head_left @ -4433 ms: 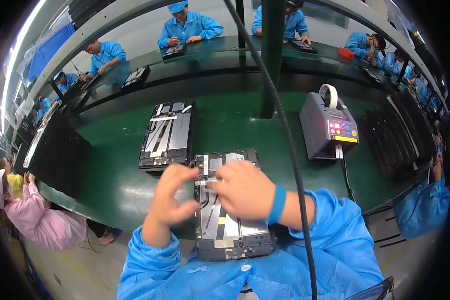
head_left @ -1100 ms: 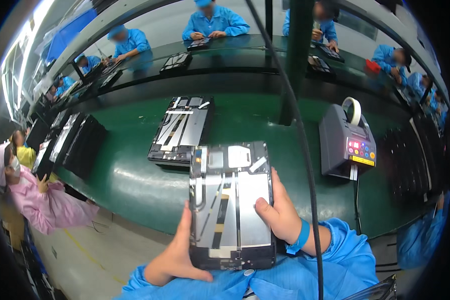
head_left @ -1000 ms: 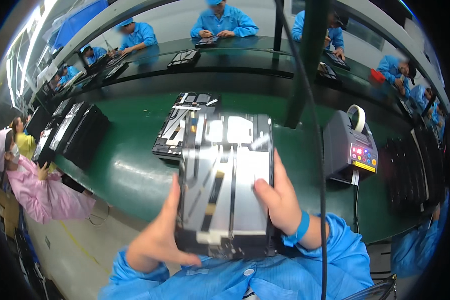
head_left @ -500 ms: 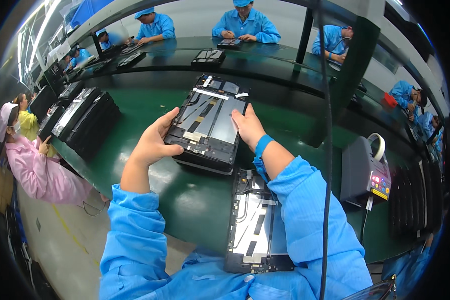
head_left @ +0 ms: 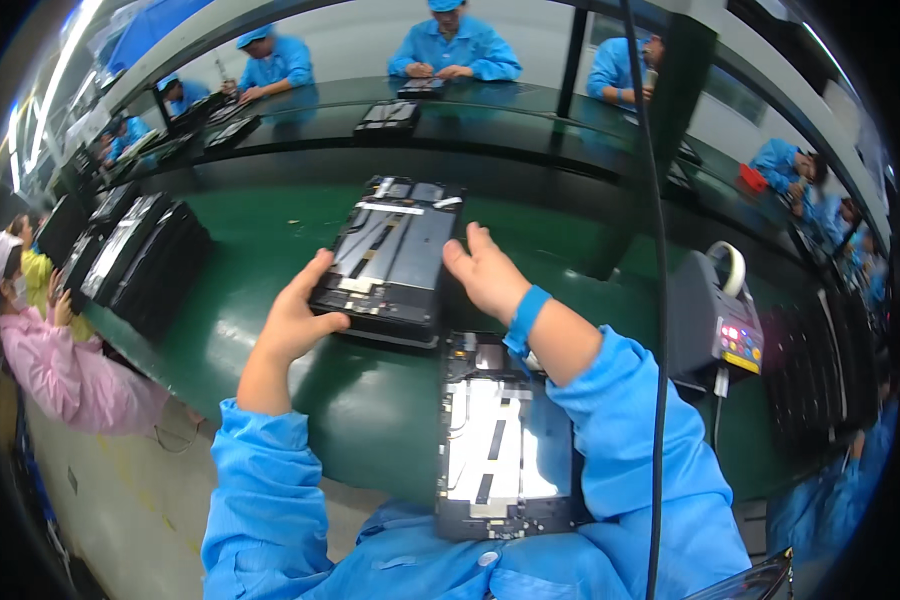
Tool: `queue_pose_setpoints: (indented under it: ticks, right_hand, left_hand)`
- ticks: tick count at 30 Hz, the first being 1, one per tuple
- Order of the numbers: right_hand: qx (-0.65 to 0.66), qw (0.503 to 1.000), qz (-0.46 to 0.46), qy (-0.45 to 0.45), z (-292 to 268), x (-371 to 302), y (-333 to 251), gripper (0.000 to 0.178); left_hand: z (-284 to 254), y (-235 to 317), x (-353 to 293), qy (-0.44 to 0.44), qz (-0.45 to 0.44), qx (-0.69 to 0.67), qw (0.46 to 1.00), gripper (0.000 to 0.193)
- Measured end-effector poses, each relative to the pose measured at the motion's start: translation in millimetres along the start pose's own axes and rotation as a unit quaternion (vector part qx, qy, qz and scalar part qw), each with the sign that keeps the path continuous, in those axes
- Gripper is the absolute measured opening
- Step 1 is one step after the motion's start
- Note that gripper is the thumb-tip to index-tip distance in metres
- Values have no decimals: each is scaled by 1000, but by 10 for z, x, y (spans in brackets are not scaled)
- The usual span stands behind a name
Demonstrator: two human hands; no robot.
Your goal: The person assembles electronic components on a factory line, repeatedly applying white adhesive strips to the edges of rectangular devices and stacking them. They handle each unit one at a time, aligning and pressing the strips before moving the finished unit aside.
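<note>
An opened tablet (head_left: 410, 250), its inner parts and silver plates showing, lies on top of a dark stack on the green bench. My left hand (head_left: 292, 322) rests against the stack's left side, thumb at the near corner and fingers spread along the edge. Just off the right edge is my right hand (head_left: 490, 278), its thumb and fingers apart and nothing in them. A blue band (head_left: 526, 318) circles my right wrist. Closer to me, a second opened tablet (head_left: 505, 440) with a bright silver inside lies at the bench's front edge, partly behind my right forearm.
Dark tablet stacks (head_left: 155, 255) stand at the left. A grey machine (head_left: 705, 320) with lit buttons and a tape roll sits right, beside a row of dark panels (head_left: 820, 370). A black cable (head_left: 658, 300) hangs down in front. Co-workers sit across the bench and at the left.
My right hand has come away from the stack's right side and opened. My left hand stays at the left side. The whole view has shifted slightly.
</note>
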State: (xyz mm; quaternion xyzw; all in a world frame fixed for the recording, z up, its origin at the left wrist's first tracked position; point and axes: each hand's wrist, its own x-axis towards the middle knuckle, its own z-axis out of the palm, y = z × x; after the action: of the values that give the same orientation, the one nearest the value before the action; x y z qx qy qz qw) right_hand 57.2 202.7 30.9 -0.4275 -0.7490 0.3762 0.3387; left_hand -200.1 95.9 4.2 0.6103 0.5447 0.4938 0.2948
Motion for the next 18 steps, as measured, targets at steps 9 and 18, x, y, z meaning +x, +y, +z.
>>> queue_pose_setpoints:
  ticks: [9,18]
  right_hand:
    - [78,992,55,87,-1355,-2330,-151,21]
    - [252,884,242,311,-2082,-2741,836,29]
  left_hand:
    - [589,401,-732,202,181,234,934,62]
    - [1581,674,-1380,-77,-26,136,987,75]
